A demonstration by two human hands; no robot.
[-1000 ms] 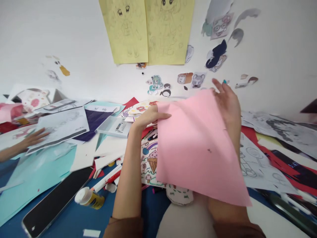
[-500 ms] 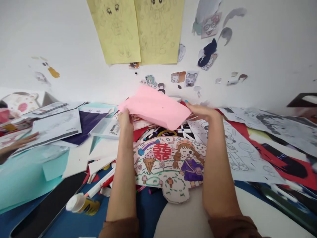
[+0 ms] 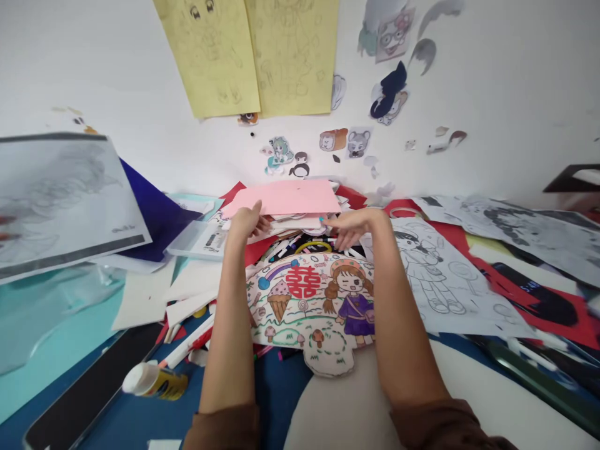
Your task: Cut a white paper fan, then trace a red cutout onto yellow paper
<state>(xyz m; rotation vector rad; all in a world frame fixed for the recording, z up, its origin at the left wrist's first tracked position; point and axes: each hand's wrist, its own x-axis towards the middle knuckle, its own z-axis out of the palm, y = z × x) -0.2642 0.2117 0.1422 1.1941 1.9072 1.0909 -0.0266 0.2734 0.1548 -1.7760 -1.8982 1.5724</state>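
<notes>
A pink sheet of paper (image 3: 295, 197) lies on top of a pile of papers against the wall. My left hand (image 3: 249, 222) is at its front left edge, thumb raised and fingers apart, gripping nothing. By the sheet's front right corner is my right hand (image 3: 354, 226), its fingers loosely spread and empty. Between my forearms sits a coloured fan-shaped drawing (image 3: 307, 300) with a girl, an ice-cream cone and a red symbol. Several markers (image 3: 284, 250) and a yellow ring (image 3: 313, 246) lie just behind it.
At the left edge another person's hand (image 3: 5, 228), blurred, holds up a drawing sheet (image 3: 60, 200). A glue stick (image 3: 157, 381) and a long black case (image 3: 94, 387) lie front left. A line drawing (image 3: 431, 269), a dark device (image 3: 534, 294) and red paper are at right.
The pink sheet has come down from between my hands onto the pile, and my fingers have let go. On the left, the other person's hand has lifted a drawing sheet.
</notes>
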